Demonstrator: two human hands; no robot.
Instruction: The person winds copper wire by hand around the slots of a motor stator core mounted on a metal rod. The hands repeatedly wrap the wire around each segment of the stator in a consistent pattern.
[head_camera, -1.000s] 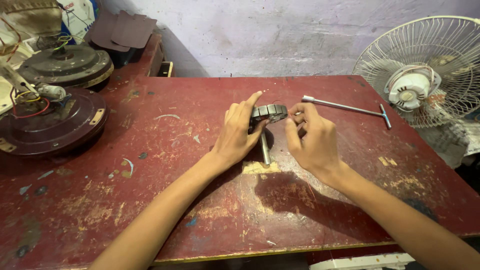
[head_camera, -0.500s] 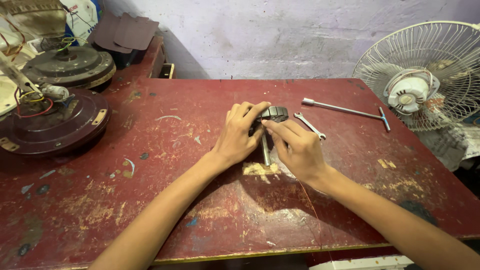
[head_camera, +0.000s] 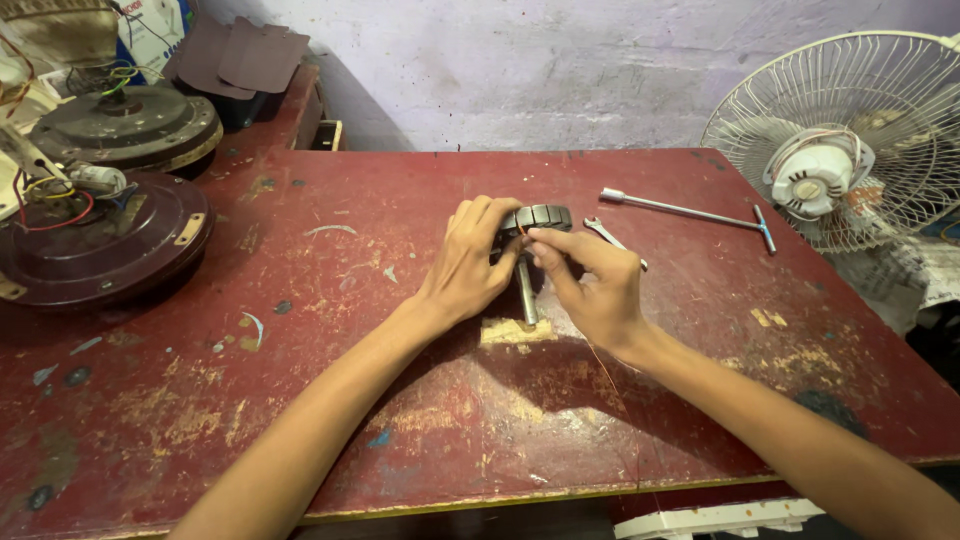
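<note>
Head view, the only one. Worn red tabletop (head_camera: 300, 420), paint chipped and scratched. Near the middle, a little toward the far edge, a small motor core (head_camera: 540, 218) — a dark slotted metal ring on a steel shaft (head_camera: 526, 295) — stands with its shaft end down on a small pale block (head_camera: 512, 332).

Left hand (head_camera: 470, 262): fingers curled round the left side of the core, grip clenched on it, steadying it upright. Right hand (head_camera: 590, 280): thumb and forefinger pinched at the core's rim, apparently on a fine copper wire (head_camera: 605, 370) that trails back toward the near edge. The pinch is closed, but whether it holds the wire or only presses the rim I cannot tell.

Handling judgement: the core looks like stacked steel — stiff, heavy for its bulk, with slot edges that give purchase. Best held round the ring or by the bare shaft. The wire is thin and easily kinked or snapped; light pinch only.

Around: a small spanner (head_camera: 612, 240) just right of the hands, a long T-handle wrench (head_camera: 690, 210) toward the far right corner. A table fan (head_camera: 850, 150) stands off the right edge. Two round ceiling-fan motor housings (head_camera: 100, 240) with loose wires sit at the far left.
</note>
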